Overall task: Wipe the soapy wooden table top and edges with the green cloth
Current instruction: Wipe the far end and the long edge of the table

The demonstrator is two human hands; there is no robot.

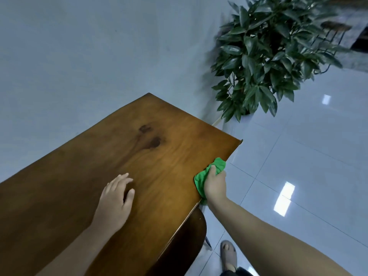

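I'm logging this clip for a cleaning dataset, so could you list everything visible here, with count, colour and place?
wooden table: one, brown, fills the lower left, standing against the wall
green cloth: one, bright green, bunched over the table's right edge
potted plant: one, dark green leaves, upper right on the floor beside the table's far corner
chair: one, dark brown, partly tucked under the table's near right edge
stool: one, dark, blurred, top right behind the plant
slipper: one, grey, on the person's foot, bottom centre
left hand: one, resting open on the table top
right hand: one, gripping the cloth at the edge
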